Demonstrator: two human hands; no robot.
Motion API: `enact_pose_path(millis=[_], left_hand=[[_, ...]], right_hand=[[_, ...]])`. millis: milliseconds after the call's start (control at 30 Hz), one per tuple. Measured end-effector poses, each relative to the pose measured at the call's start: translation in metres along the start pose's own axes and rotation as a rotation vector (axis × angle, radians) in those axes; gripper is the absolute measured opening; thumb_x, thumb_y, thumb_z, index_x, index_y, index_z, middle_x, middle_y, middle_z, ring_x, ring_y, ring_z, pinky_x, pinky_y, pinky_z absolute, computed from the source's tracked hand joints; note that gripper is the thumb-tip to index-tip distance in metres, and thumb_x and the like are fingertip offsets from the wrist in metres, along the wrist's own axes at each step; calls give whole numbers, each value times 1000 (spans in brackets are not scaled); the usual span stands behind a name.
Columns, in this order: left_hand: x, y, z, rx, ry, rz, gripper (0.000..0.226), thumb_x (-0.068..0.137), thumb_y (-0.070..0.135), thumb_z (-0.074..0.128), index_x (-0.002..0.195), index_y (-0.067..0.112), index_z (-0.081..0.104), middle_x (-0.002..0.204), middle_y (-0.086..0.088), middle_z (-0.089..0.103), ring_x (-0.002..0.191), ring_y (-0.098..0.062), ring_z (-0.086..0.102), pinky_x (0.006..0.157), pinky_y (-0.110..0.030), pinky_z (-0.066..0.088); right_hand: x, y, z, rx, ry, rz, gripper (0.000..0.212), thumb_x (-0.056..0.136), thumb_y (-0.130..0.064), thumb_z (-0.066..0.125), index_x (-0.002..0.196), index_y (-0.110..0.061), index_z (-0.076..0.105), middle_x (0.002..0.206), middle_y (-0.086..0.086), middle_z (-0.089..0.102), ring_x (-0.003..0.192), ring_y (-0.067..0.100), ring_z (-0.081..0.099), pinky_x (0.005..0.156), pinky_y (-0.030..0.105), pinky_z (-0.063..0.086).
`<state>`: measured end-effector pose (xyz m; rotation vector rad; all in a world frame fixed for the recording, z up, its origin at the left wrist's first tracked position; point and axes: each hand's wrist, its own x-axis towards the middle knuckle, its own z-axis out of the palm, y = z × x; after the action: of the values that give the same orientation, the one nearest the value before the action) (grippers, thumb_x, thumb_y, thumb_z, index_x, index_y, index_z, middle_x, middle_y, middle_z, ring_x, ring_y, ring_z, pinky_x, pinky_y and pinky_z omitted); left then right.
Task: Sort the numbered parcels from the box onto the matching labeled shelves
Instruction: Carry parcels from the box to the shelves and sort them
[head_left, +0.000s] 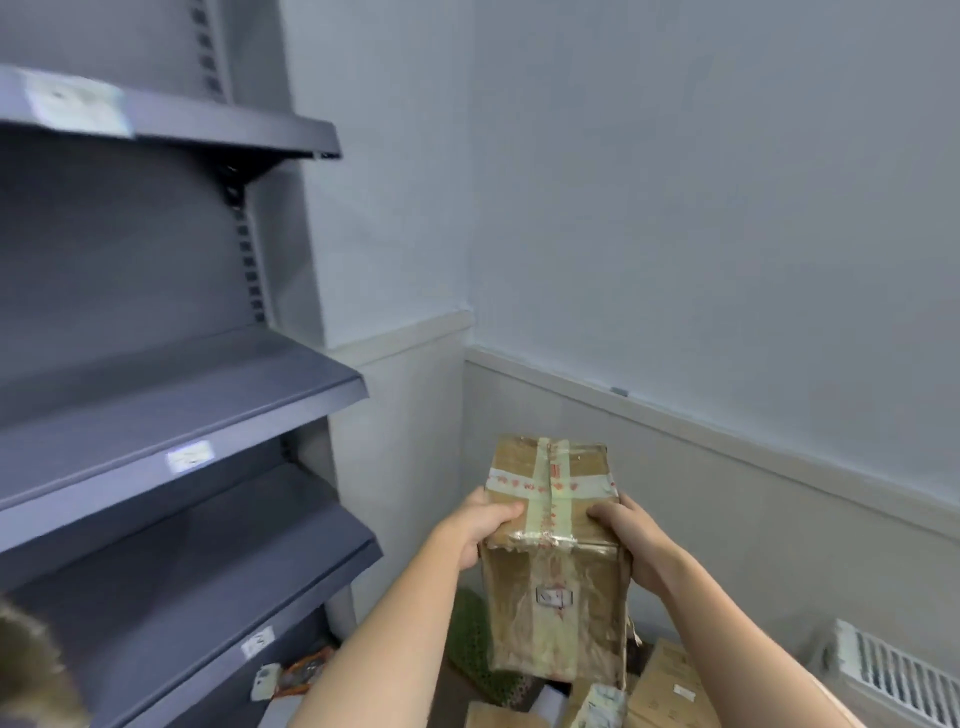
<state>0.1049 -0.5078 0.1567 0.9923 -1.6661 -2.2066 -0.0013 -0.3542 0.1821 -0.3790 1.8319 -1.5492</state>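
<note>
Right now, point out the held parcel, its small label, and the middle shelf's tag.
parcel (553, 512), head view, taped top face.
label (554, 597), head view, centre of sticker on near face.
shelf tag (189, 455), head view, white tag on front edge.

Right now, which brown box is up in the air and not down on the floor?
The taped parcel gripped by the left hand and right hand; the other boxes lie below it.

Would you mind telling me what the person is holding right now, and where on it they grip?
A taped brown cardboard parcel, gripped at its upper side edges by the left hand and the right hand.
</note>
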Motion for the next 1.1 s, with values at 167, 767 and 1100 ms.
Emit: enact_pose_path(millis=[167,767,1100], left_hand=[[-70,-12,-32,-115,126,14,38,91,1,57,127,6,48,118,-16,63,93,-26,66,77,-39,56],[-297,-71,-144,-299,544,174,26,90,0,58,108,18,52,107,-10,65,89,-24,65,75,-39,57],[-504,-144,-210,-373,852,221,37,90,-1,58,123,14,50,114,-12,65,92,-25,66,70,-38,57]], right_hand=[[-30,2,41,-10,-138,3,37,95,-4,46,132,-7,43,100,15,63,78,25,62,58,31,51],[-168,23,199,-165,-577,-65,56,92,-8,57,142,-17,33,111,15,61,90,30,64,67,37,53],[-332,84,312,-199,-894,-77,45,93,-9,57,133,-19,41,114,14,62,99,32,63,87,46,53]])
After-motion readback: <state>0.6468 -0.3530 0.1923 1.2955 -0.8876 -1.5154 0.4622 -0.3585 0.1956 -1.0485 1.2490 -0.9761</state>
